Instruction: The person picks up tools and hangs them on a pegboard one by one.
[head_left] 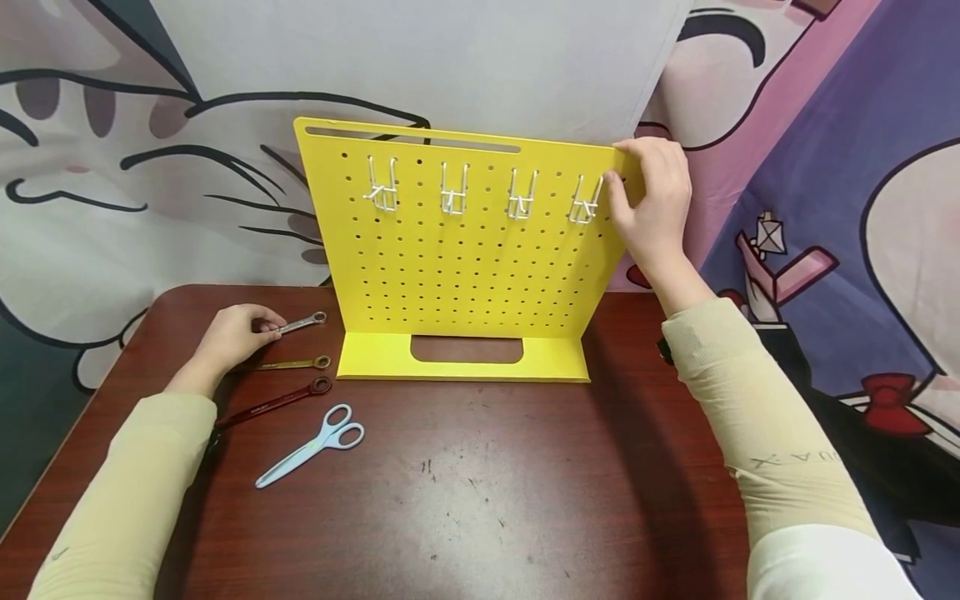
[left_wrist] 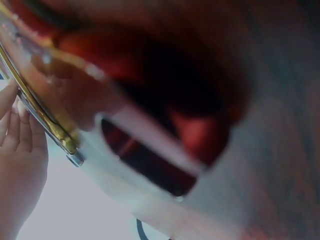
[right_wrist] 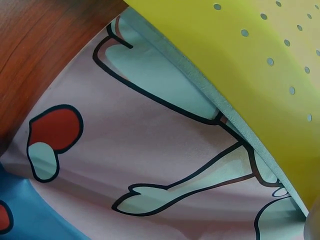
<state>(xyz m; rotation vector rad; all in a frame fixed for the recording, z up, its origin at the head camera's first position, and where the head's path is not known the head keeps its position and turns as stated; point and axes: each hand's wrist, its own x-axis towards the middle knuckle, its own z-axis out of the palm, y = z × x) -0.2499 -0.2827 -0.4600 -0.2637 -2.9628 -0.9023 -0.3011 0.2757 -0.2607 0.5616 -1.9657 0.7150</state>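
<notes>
A yellow pegboard stands upright on its base on the brown table, with several white wire hooks along its upper part. My right hand grips the board's upper right corner, thumb on the front face. At the left, my left hand pinches the near end of a silver wrench. Just in front of it lie a gold-coloured wrench and a dark red wrench. In the left wrist view, my left hand shows at the left edge, close to the wrenches.
Light blue scissors lie on the table in front of the wrenches. Behind the table hangs a cloth with cartoon figures, with a plain white panel behind the board.
</notes>
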